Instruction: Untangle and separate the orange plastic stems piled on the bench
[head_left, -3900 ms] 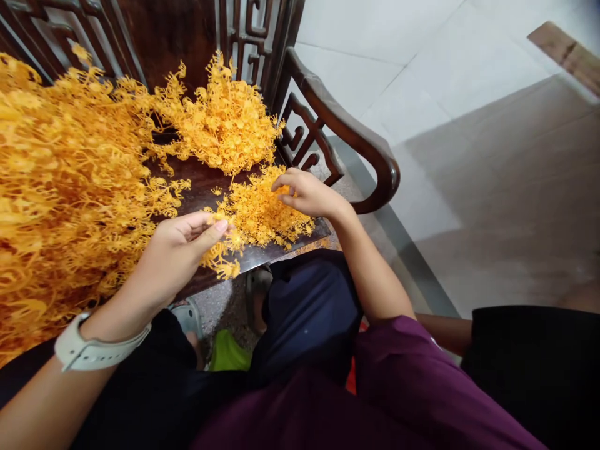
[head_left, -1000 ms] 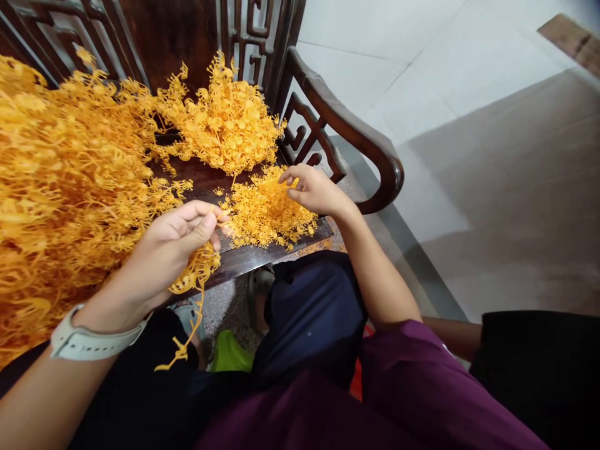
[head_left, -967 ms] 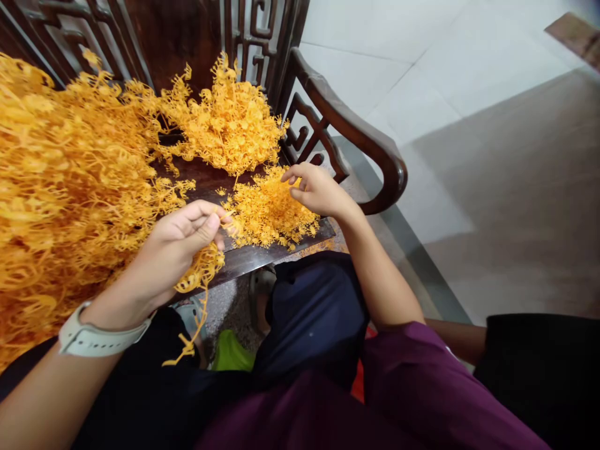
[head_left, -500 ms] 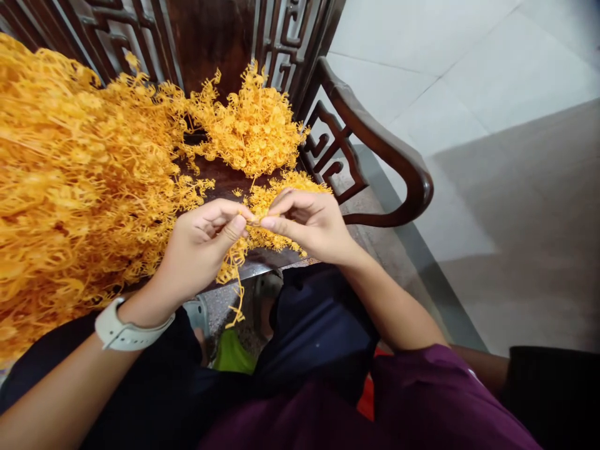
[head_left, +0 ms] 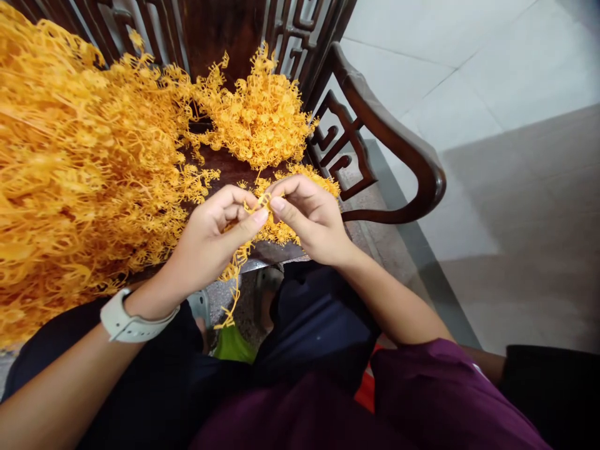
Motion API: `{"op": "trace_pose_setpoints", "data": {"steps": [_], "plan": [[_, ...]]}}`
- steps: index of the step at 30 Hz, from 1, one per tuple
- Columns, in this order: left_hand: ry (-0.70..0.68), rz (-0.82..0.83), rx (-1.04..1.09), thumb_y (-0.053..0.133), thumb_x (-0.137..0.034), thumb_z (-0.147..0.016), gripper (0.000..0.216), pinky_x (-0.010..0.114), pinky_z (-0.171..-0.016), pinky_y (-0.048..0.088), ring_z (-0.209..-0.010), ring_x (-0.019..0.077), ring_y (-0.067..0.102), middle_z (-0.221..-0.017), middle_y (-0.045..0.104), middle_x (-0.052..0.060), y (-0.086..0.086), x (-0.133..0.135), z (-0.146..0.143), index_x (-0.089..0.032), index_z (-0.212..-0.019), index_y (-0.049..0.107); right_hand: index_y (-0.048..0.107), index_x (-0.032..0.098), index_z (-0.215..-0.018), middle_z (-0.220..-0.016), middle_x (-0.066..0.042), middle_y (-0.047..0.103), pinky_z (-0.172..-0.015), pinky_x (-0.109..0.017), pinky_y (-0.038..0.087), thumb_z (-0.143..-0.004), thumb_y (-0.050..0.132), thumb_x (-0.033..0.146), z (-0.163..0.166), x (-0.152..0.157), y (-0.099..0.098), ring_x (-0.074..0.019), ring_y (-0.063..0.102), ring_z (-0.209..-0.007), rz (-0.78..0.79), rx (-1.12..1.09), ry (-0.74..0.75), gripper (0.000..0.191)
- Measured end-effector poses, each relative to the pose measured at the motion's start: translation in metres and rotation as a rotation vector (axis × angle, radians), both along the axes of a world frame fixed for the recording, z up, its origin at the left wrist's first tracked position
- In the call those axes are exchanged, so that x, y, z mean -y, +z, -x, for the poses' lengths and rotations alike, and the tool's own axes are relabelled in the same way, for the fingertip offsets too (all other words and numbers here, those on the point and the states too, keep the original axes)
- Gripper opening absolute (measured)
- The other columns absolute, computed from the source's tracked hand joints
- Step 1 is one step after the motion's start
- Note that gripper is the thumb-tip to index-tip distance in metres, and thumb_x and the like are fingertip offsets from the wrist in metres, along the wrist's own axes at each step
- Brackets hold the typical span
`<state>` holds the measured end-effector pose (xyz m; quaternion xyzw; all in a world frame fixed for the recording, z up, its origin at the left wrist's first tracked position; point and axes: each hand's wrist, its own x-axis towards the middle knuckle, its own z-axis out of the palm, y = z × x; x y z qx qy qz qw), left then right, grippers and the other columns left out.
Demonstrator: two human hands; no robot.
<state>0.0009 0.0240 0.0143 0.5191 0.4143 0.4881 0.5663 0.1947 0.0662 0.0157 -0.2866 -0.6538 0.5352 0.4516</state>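
My left hand (head_left: 220, 228) and my right hand (head_left: 312, 219) meet above the seat's front edge, fingertips almost touching. Between them is a small yellow plastic sprig piece (head_left: 264, 200), pinched by thumb and forefinger on each side. From under my left hand a thin yellow sprig stem (head_left: 232, 303) dangles past the seat edge. Just behind my fingers lies a small pile of yellow sprigs (head_left: 281, 231), partly covered by my hands. How the pieces join at my fingertips is too small to make out.
A large heap of yellow sprigs (head_left: 94, 175) fills the left of the dark wooden bench (head_left: 225, 165). A rounded bunch (head_left: 269, 119) rests against its back. The curved armrest (head_left: 398, 137) stands to the right, with floor tiles (head_left: 450, 69) beyond. Something bright green (head_left: 234, 345) is below, between my legs.
Both hands have risen slightly, and my left hand has shifted right, closer to my right fingertips. The small yellow piece between them now shows more plainly. The view has tilted a little.
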Motion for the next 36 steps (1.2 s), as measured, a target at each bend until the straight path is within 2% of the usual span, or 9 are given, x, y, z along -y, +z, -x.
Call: {"op": "trace_pose_setpoints", "data": {"steps": [5, 10, 12, 15, 21, 28, 32, 36], "plan": [[-0.068, -0.096, -0.063, 0.078, -0.031, -0.099, 0.016, 0.028, -0.069, 0.043, -0.072, 0.0135, 0.053, -0.081, 0.061, 0.000, -0.002, -0.001, 0.002, -0.019, -0.092, 0.069, 0.065, 0.018, -0.098, -0.097, -0.003, 0.064, -0.083, -0.029, 0.052, -0.103, 0.077, 0.042, -0.002, -0.001, -0.005, -0.0140, 0.058, -0.087, 0.039, -0.007, 0.081, 0.027], [-0.196, -0.024, 0.077, 0.082, -0.033, -0.097, 0.018, 0.029, -0.069, 0.045, -0.074, 0.0150, 0.057, -0.081, 0.066, 0.002, 0.000, -0.002, 0.007, -0.020, -0.087, 0.075, 0.063, 0.018, -0.098, -0.088, 0.000, 0.059, -0.071, -0.026, 0.048, -0.102, 0.077, 0.044, -0.004, -0.003, -0.013, -0.0122, 0.055, -0.076, 0.226, -0.114, 0.310, 0.030], [-0.252, 0.003, 0.116, 0.084, -0.033, -0.095, 0.019, 0.028, -0.064, 0.042, -0.069, 0.0137, 0.055, -0.077, 0.066, 0.002, 0.002, -0.002, 0.010, -0.019, -0.084, 0.077, 0.063, 0.017, -0.098, -0.088, 0.000, 0.060, -0.069, -0.026, 0.047, -0.102, 0.078, 0.043, -0.005, -0.004, -0.014, -0.0117, 0.055, -0.074, 0.279, -0.146, 0.399, 0.030], [-0.325, 0.062, 0.136, 0.084, -0.030, -0.094, 0.025, 0.026, -0.056, 0.033, -0.059, 0.0106, 0.045, -0.067, 0.058, -0.001, 0.005, -0.002, 0.012, -0.018, -0.075, 0.072, 0.065, 0.017, -0.096, -0.086, 0.000, 0.061, -0.072, -0.027, 0.047, -0.101, 0.078, 0.040, -0.007, -0.005, -0.013, -0.0125, 0.056, -0.075, 0.297, -0.133, 0.481, 0.027], [-0.395, 0.131, 0.191, 0.083, -0.029, -0.093, 0.028, 0.026, -0.054, 0.029, -0.057, 0.0099, 0.040, -0.064, 0.051, -0.001, 0.006, 0.000, 0.011, -0.017, -0.073, 0.069, 0.066, 0.016, -0.095, -0.086, -0.001, 0.061, -0.074, -0.027, 0.047, -0.103, 0.076, 0.034, -0.011, -0.007, -0.012, -0.0130, 0.056, -0.078, 0.263, -0.168, 0.561, 0.022], [-0.426, 0.168, 0.281, 0.087, -0.033, -0.091, 0.029, 0.023, -0.053, 0.033, -0.059, 0.0098, 0.044, -0.065, 0.053, 0.000, 0.000, 0.001, 0.010, -0.017, -0.073, 0.071, 0.063, 0.017, -0.092, -0.088, 0.000, 0.057, -0.072, -0.027, 0.044, -0.097, 0.081, 0.044, -0.010, -0.011, -0.024, -0.0130, 0.054, -0.077, 0.241, -0.176, 0.595, 0.033], [-0.396, 0.220, 0.371, 0.088, -0.033, -0.089, 0.024, 0.021, -0.056, 0.041, -0.061, 0.0108, 0.052, -0.067, 0.059, 0.002, -0.008, 0.003, 0.002, -0.017, -0.077, 0.075, 0.062, 0.017, -0.093, -0.088, 0.000, 0.054, -0.069, -0.027, 0.043, -0.099, 0.079, 0.041, -0.010, -0.016, -0.033, -0.0129, 0.052, -0.075, 0.215, -0.235, 0.616, 0.029], [-0.396, 0.225, 0.470, 0.091, -0.035, -0.086, 0.027, 0.022, -0.059, 0.045, -0.060, 0.0104, 0.052, -0.066, 0.059, 0.001, -0.010, 0.004, -0.002, -0.016, -0.078, 0.075, 0.062, 0.018, -0.091, -0.087, 0.000, 0.053, -0.069, -0.025, 0.044, -0.101, 0.077, 0.036, -0.008, -0.015, -0.030, -0.0116, 0.050, -0.074, 0.213, -0.285, 0.599, 0.026]]}}
